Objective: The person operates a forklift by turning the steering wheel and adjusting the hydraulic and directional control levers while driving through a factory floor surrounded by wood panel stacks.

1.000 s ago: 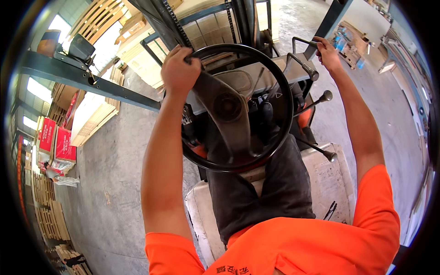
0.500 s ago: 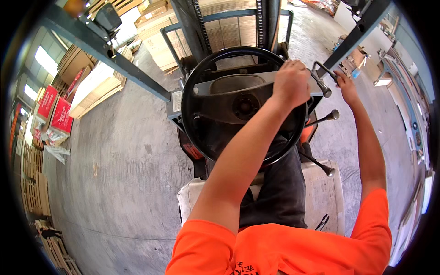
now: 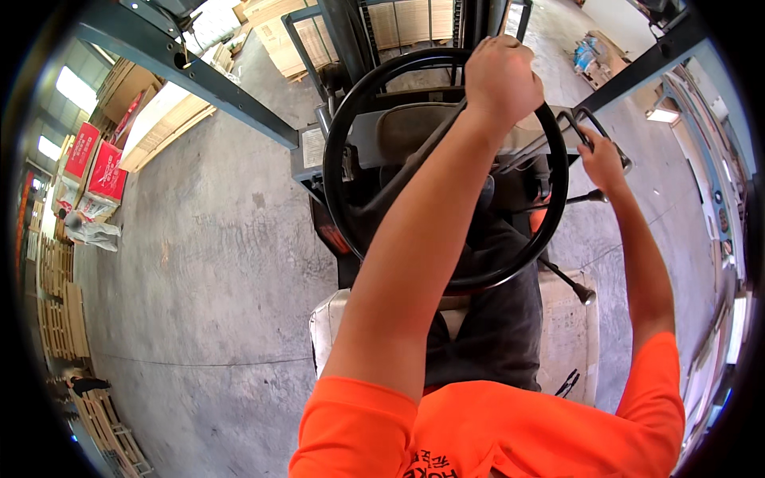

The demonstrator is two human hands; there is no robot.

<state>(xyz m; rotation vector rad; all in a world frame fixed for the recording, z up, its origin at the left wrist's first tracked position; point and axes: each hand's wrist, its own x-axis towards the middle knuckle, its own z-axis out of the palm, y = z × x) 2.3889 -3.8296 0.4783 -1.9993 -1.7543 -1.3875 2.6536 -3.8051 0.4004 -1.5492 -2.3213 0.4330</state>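
My left hand (image 3: 504,84) is closed over the upper right part of the black steering wheel (image 3: 335,151) of a forklift, its forearm crossing above the hub. Part of the wheel's spoke and hub is hidden behind that arm. To the right of the wheel, the fingers of my right hand (image 3: 602,163) are wrapped round a bent black metal handle (image 3: 588,119). Below that hand, a control lever (image 3: 596,197) with a round knob sticks out sideways. A second knobbed lever (image 3: 586,295) points down beside the seat.
Ahead, past the dark mast (image 3: 347,40), stand stacked boards (image 3: 291,36). At left are more boards (image 3: 171,119), red-and-white boxes (image 3: 106,171) and wooden pallets (image 3: 56,267). What looks like a person in light clothing (image 3: 94,233) is near them. A blue object (image 3: 588,57) lies ahead right.
The steering wheel has turned, its spoke now slanting, with my left hand still on its rim. My right hand keeps its grip on the handle. The surroundings have shifted in view.
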